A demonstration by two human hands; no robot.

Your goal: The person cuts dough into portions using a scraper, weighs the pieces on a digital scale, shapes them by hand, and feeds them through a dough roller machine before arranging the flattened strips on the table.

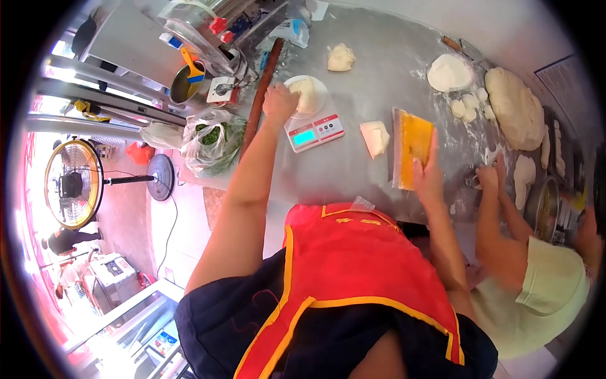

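Note:
My left hand [281, 103] touches the left side of a pale dough piece [305, 95] on the round white plate of a kitchen scale [315, 133]; its display glows blue. In my right hand [429, 177] is a flat scraper [413, 148] with an orange-yellow face, held upright above the metal table [353, 180]. Between the scale and the scraper lies a cut piece of dough [375, 139]. A further dough lump [341, 57] rests beyond the scale.
A long wooden rolling pin [260, 95] lies left of the scale, beside a bag of greens [213, 140]. At right, a co-worker's hands [489, 177] are near a large dough mass [516, 108], flour [450, 72] and a metal bowl [544, 205].

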